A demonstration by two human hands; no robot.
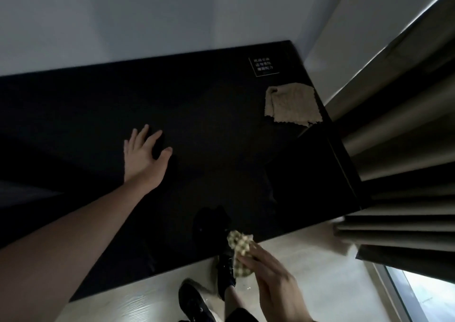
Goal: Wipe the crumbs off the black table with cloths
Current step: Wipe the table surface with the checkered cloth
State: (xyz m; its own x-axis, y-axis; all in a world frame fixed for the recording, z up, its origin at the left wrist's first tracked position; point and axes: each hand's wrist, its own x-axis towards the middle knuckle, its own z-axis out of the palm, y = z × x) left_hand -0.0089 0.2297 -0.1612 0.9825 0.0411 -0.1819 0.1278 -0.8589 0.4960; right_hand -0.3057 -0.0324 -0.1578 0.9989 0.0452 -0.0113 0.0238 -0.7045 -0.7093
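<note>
The black table [209,125] fills the middle of the view. My left hand [144,155] lies flat on it with fingers spread, holding nothing. My right hand [273,272] is at the table's near edge, closed around a bunched green-and-white checked cloth [240,246] that sticks out above the fingers. A beige cloth [293,104] lies spread on the table near its far right edge. No crumbs are discernible on the dark surface.
A small black sign with white text [263,66] sits at the far right corner. Grey curtains [406,149] hang along the right side. A white wall [147,14] backs the table. My black shoes [197,299] stand on the pale floor below.
</note>
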